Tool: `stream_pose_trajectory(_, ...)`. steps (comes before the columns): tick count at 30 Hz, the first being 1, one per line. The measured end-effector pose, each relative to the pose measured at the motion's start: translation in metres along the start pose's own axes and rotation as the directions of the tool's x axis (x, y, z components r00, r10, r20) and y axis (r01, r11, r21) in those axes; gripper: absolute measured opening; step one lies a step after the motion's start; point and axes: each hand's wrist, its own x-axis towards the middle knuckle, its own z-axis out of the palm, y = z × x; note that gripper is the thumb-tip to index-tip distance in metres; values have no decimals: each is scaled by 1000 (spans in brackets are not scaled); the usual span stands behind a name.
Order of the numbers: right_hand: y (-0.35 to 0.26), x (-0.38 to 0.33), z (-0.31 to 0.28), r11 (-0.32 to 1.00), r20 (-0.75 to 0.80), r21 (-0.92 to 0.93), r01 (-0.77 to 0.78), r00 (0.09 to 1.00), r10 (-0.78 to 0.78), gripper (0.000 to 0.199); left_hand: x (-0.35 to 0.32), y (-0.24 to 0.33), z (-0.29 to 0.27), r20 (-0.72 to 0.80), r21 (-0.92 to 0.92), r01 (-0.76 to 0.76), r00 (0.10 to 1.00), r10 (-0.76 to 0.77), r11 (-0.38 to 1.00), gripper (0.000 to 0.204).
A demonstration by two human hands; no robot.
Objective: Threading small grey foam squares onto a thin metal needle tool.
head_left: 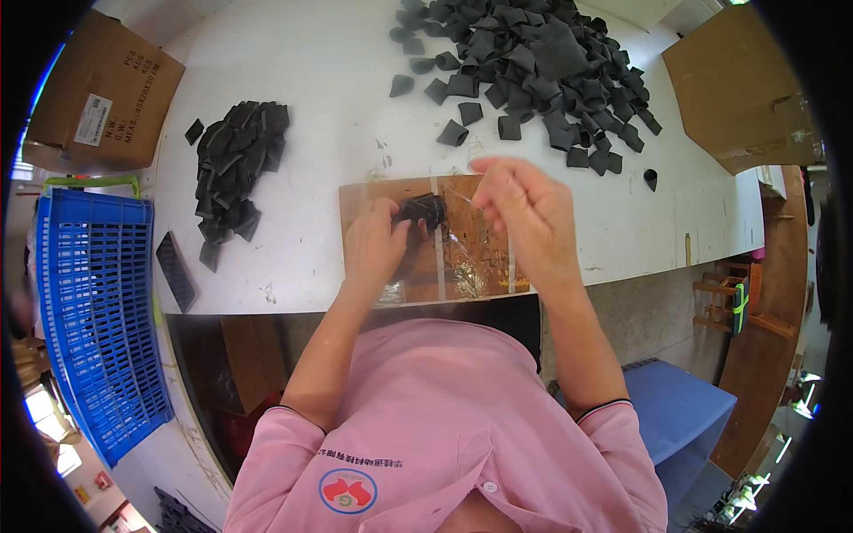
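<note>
1. Your left hand [375, 242] lies low and palm down, fingers [397, 233] curled inward and pinched shut at the tips.
2. Your left forearm runs bare from the short pink sleeve up to the wrist, elbow bent and tucked near your chest.
3. Your right hand [524, 213] is raised higher, slightly blurred, fingers [491, 173] bunched loosely together and pointing left.
4. Your right forearm rises steeply from the elbow, wrist nearly straight.
5. The two hands sit near each other, not touching.
</note>
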Motion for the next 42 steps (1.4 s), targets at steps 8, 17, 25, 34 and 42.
stream_pose_trajectory(8,47,-57,11,894,301,74,-441,865,402,27,-12,12,-42,-205,-245,-226,963,177,943,13)
stream_pose_trajectory(17,45,-47,41,358,478,618,-700,696,536,17,-47,48,-64,-244,-355,-423,903,355,834,24)
stream_pose_trajectory(25,52,-48,31,340,528,599,-725,677,512,13,-42,59,-73,477,-866,499,842,-250,30,8)
stream_pose_trajectory(34,50,-52,34,883,256,85,-462,866,429,18,-43,57,-63,412,-786,491,869,-273,377,4)
stream_pose_trajectory(42,25,-62,43,983,-12,-170,74,997,-77,14,-50,62,-52,-31,-608,41,997,-76,793,5)
